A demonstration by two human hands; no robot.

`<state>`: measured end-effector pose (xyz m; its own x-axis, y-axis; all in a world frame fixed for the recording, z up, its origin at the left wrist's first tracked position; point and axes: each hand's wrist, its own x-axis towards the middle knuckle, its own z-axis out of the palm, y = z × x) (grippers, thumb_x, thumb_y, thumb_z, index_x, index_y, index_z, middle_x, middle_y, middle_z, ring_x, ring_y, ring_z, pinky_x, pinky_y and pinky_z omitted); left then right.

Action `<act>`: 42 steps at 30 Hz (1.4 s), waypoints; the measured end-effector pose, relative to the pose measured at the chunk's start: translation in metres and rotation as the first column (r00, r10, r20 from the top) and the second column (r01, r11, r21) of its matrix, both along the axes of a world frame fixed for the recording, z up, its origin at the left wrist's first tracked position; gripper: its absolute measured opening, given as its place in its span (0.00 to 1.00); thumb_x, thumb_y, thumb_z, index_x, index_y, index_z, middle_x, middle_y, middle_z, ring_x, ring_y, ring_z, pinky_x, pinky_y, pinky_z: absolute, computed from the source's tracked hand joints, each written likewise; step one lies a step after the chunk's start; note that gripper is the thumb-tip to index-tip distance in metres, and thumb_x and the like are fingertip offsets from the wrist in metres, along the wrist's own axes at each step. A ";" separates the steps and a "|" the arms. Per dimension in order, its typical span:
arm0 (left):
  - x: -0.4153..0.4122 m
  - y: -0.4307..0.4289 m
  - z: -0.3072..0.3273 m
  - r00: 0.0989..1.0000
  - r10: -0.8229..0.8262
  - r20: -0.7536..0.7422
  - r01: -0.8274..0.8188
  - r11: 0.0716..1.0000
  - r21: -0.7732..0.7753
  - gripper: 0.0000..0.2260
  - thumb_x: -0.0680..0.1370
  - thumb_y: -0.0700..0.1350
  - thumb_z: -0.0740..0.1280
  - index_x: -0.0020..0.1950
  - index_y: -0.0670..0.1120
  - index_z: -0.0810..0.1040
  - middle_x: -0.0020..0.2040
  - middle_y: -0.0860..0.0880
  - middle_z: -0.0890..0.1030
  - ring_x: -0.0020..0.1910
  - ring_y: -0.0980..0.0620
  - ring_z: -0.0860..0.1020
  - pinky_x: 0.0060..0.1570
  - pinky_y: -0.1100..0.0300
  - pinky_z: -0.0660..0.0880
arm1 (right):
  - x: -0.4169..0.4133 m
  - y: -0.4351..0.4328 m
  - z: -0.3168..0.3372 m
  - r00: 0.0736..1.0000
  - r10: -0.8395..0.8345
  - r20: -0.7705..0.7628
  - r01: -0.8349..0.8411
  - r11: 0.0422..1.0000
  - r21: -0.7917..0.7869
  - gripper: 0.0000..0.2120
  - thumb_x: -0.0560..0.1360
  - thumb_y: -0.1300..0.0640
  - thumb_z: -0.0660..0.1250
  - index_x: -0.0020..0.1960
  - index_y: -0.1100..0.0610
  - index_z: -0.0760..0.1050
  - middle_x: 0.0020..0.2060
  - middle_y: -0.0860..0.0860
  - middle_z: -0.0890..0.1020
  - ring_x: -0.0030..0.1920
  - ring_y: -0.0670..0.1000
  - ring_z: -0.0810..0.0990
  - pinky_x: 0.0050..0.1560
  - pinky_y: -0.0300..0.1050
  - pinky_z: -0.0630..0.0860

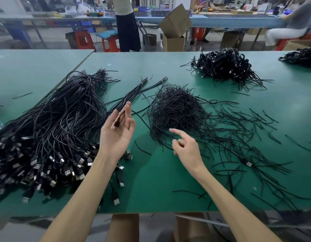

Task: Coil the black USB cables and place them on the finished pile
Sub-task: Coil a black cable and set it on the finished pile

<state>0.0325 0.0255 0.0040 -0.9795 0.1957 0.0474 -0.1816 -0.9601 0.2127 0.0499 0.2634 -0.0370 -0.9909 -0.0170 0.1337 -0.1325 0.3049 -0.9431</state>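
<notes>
Green bench mat (151, 180) lies under both hands; the left hand (116, 135), palm up, fingers loosely spread, pinches the plug of a black USB cable (116, 122) with its thumb; the right hand (186, 149) points its forefinger, other fingers curled, whether round the cable I cannot tell. Left of the fingers sits the uncoiled cable heap (55, 128); just beyond them short black ties (175, 109); farther right, the finished pile (224, 65).

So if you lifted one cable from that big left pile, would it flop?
Probably: the cables lie in loose, drooping curves. Likely light, being thin. It may drag neighbours along, since the strands cross and tangle.
</notes>
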 end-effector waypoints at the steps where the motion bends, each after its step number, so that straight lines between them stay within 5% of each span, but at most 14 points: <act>1: 0.001 -0.001 0.000 1.000 0.006 -0.007 -0.005 1.000 0.029 0.21 0.83 0.40 0.65 0.75 0.35 0.68 0.72 0.42 0.75 0.62 0.51 0.81 0.53 0.59 0.77 | 0.000 0.000 -0.001 1.000 0.000 -0.003 0.000 1.000 0.031 0.14 0.81 0.62 0.63 0.60 0.47 0.80 0.25 0.49 0.72 0.26 0.43 0.69 0.32 0.37 0.68; 5: -0.005 0.002 0.007 0.999 0.049 -0.009 -0.050 0.977 -0.205 0.15 0.85 0.47 0.63 0.69 0.41 0.77 0.53 0.51 0.80 0.44 0.56 0.77 0.44 0.63 0.73 | -0.004 -0.002 0.000 1.000 -0.010 0.009 0.009 0.994 0.104 0.11 0.79 0.62 0.64 0.51 0.50 0.82 0.23 0.44 0.73 0.27 0.42 0.72 0.34 0.42 0.73; 7: -0.007 0.007 0.013 0.991 0.136 0.004 -0.120 0.883 -0.453 0.14 0.85 0.53 0.61 0.56 0.47 0.82 0.40 0.54 0.69 0.35 0.56 0.67 0.38 0.64 0.68 | -0.004 -0.001 0.000 1.000 -0.005 0.015 0.003 0.994 0.108 0.11 0.79 0.62 0.64 0.51 0.50 0.82 0.23 0.43 0.71 0.26 0.41 0.73 0.39 0.47 0.79; 10: -0.005 0.009 0.021 0.980 0.190 -0.052 -0.184 0.789 -0.587 0.15 0.85 0.55 0.59 0.46 0.49 0.78 0.43 0.52 0.74 0.42 0.54 0.74 0.51 0.62 0.74 | -0.003 -0.002 0.001 1.000 0.004 0.017 -0.006 0.993 0.119 0.10 0.79 0.62 0.64 0.51 0.51 0.82 0.24 0.45 0.70 0.26 0.42 0.74 0.42 0.50 0.82; 13: -0.001 0.008 0.032 0.978 0.128 -0.162 -0.194 0.840 -0.506 0.14 0.87 0.50 0.57 0.49 0.46 0.77 0.52 0.49 0.80 0.56 0.49 0.81 0.68 0.54 0.73 | -0.003 -0.003 0.004 1.000 -0.007 -0.001 0.007 0.993 0.114 0.09 0.80 0.60 0.65 0.50 0.50 0.82 0.28 0.48 0.74 0.30 0.46 0.77 0.34 0.36 0.73; 16: 0.002 0.014 0.038 0.978 -0.010 -0.208 -0.097 0.863 -0.496 0.15 0.88 0.48 0.54 0.54 0.47 0.79 0.42 0.53 0.77 0.36 0.56 0.75 0.47 0.62 0.77 | -0.004 -0.003 0.005 0.998 -0.031 -0.046 0.038 0.986 0.165 0.07 0.81 0.53 0.67 0.52 0.52 0.83 0.43 0.48 0.77 0.36 0.42 0.74 0.40 0.31 0.70; 18: 0.004 0.022 0.036 0.973 -0.073 -0.219 -0.064 0.825 -0.562 0.15 0.88 0.48 0.54 0.54 0.48 0.79 0.34 0.55 0.70 0.29 0.57 0.64 0.33 0.64 0.68 | -0.004 -0.002 0.002 0.998 -0.030 -0.060 0.039 0.987 0.154 0.10 0.81 0.48 0.67 0.52 0.53 0.83 0.53 0.51 0.72 0.41 0.41 0.75 0.46 0.33 0.74; 21: 0.007 0.034 0.031 0.962 -0.114 -0.247 -0.078 0.754 -0.653 0.14 0.87 0.50 0.56 0.54 0.46 0.79 0.30 0.55 0.63 0.28 0.56 0.58 0.30 0.63 0.59 | 0.000 -0.005 0.001 0.998 0.010 -0.066 -0.001 0.992 0.124 0.13 0.79 0.40 0.66 0.53 0.48 0.82 0.67 0.48 0.63 0.57 0.42 0.76 0.53 0.53 0.80; 24: 0.009 0.046 0.029 0.962 -0.124 -0.243 -0.081 0.721 -0.688 0.20 0.86 0.56 0.53 0.54 0.44 0.78 0.30 0.54 0.60 0.28 0.55 0.57 0.29 0.63 0.60 | 0.003 -0.009 0.003 0.992 0.063 -0.106 -0.046 0.986 0.158 0.18 0.75 0.31 0.63 0.54 0.40 0.82 0.75 0.38 0.53 0.73 0.45 0.60 0.68 0.47 0.65; 28: 0.013 0.052 0.030 0.965 -0.102 -0.243 -0.118 0.657 -0.745 0.24 0.85 0.60 0.51 0.52 0.43 0.77 0.29 0.53 0.58 0.27 0.54 0.56 0.29 0.62 0.60 | 0.009 -0.010 0.001 0.947 0.148 -0.285 0.012 0.871 0.492 0.23 0.76 0.28 0.57 0.56 0.39 0.83 0.80 0.39 0.50 0.80 0.49 0.40 0.78 0.56 0.41; 32: 0.019 0.051 0.041 0.949 -0.051 -0.311 -0.206 0.649 -0.733 0.16 0.85 0.53 0.57 0.53 0.43 0.78 0.31 0.52 0.64 0.28 0.54 0.62 0.33 0.63 0.65 | 0.022 -0.014 0.011 0.935 0.205 -0.288 -0.036 0.866 0.499 0.27 0.77 0.29 0.56 0.60 0.45 0.82 0.75 0.41 0.69 0.80 0.47 0.49 0.79 0.54 0.37; 37: 0.035 0.050 0.050 0.912 -0.166 -0.375 -0.161 0.696 -0.700 0.15 0.84 0.50 0.57 0.50 0.42 0.78 0.36 0.50 0.72 0.31 0.52 0.70 0.38 0.61 0.71 | 0.027 -0.015 0.019 0.895 0.363 -0.261 -0.191 0.838 0.511 0.08 0.82 0.56 0.66 0.54 0.58 0.81 0.45 0.47 0.86 0.54 0.49 0.77 0.69 0.50 0.66; 39: 0.042 0.043 0.050 0.871 -0.351 -0.345 -0.078 0.594 -0.801 0.15 0.84 0.52 0.59 0.45 0.45 0.79 0.31 0.52 0.71 0.27 0.55 0.67 0.31 0.64 0.66 | 0.028 -0.008 0.025 0.911 0.361 -0.201 -0.221 0.836 0.502 0.08 0.83 0.57 0.64 0.50 0.60 0.80 0.41 0.49 0.84 0.49 0.53 0.75 0.56 0.49 0.71; 42: 0.050 0.044 0.044 0.741 -0.646 -0.183 -0.199 0.050 -0.979 0.16 0.84 0.50 0.60 0.40 0.47 0.80 0.26 0.52 0.71 0.24 0.54 0.67 0.26 0.65 0.65 | 0.021 0.010 0.040 0.941 0.305 -0.149 -0.098 0.663 0.742 0.16 0.82 0.47 0.63 0.46 0.59 0.79 0.42 0.53 0.80 0.47 0.55 0.75 0.51 0.50 0.67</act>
